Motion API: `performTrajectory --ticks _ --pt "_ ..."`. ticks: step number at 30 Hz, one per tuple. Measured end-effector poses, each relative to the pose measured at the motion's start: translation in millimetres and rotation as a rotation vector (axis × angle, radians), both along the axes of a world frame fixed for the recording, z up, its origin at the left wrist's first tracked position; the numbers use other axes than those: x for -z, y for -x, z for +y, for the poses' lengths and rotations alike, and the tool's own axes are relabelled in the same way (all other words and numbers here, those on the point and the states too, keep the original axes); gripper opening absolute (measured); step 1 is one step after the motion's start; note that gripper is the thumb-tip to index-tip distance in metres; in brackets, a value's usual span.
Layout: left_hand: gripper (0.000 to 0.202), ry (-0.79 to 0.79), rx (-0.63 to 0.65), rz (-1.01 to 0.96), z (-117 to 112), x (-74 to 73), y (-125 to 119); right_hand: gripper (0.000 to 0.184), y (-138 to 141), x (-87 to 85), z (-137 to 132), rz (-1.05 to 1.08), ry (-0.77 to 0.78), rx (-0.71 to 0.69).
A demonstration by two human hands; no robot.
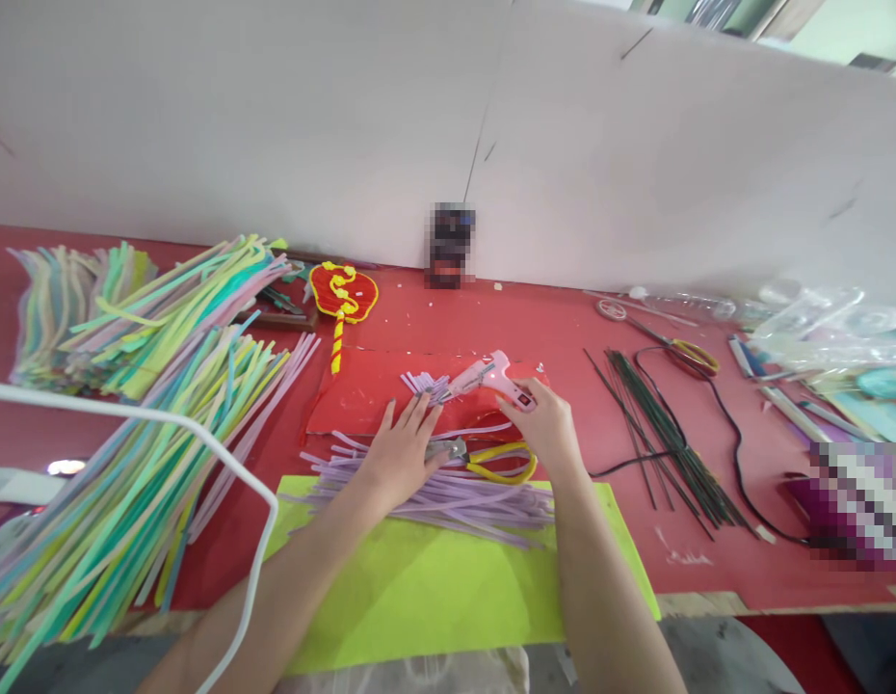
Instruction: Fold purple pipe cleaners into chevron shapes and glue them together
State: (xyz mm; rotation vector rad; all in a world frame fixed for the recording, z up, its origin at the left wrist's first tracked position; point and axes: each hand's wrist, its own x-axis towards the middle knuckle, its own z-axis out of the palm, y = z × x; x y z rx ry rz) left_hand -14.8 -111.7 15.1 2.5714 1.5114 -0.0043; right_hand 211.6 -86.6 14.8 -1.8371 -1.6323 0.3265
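My left hand (397,453) lies palm down with its fingers spread, fingertips beside a small heap of short lilac pipe-cleaner pieces (419,382). My right hand (553,424) is closed around the end of a pink glue gun (491,373), whose nozzle points left toward the pieces and my left fingertips. Yellow-handled pliers (504,465) rest on a bundle of long lilac pipe cleaners (455,511), partly covered by my left hand. Under the bundle is a lime-green sheet (419,607). A red board (361,395) lies beyond it.
Pipe cleaners (166,463) in several colours cover the left. A red-and-yellow pipe-cleaner piece (343,294) lies behind the board. Dark green stems (657,443), a black cord (737,453), scissors (679,352) and plastic packaging (816,328) are at right. A white cable (224,458) crosses the left foreground.
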Motion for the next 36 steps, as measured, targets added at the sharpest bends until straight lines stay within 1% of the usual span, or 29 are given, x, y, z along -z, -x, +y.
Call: performTrajectory --ticks 6,15,24,36 --pt "0.064 -0.023 -0.011 -0.009 -1.1 1.4 -0.8 0.031 -3.5 -1.1 -2.3 0.010 -0.018 0.016" --pt "0.061 -0.032 -0.035 -0.009 -2.0 0.1 -2.5 0.033 -5.1 -4.9 -4.3 0.019 -0.011 0.054" --pt "0.061 -0.042 -0.036 -0.016 -1.8 3.3 -3.2 0.034 -4.7 -10.1 -5.7 0.012 0.015 0.106" --pt "0.060 -0.031 -0.039 -0.021 -2.9 1.5 -3.5 0.029 -5.4 -11.7 -7.1 -0.001 0.011 0.126"
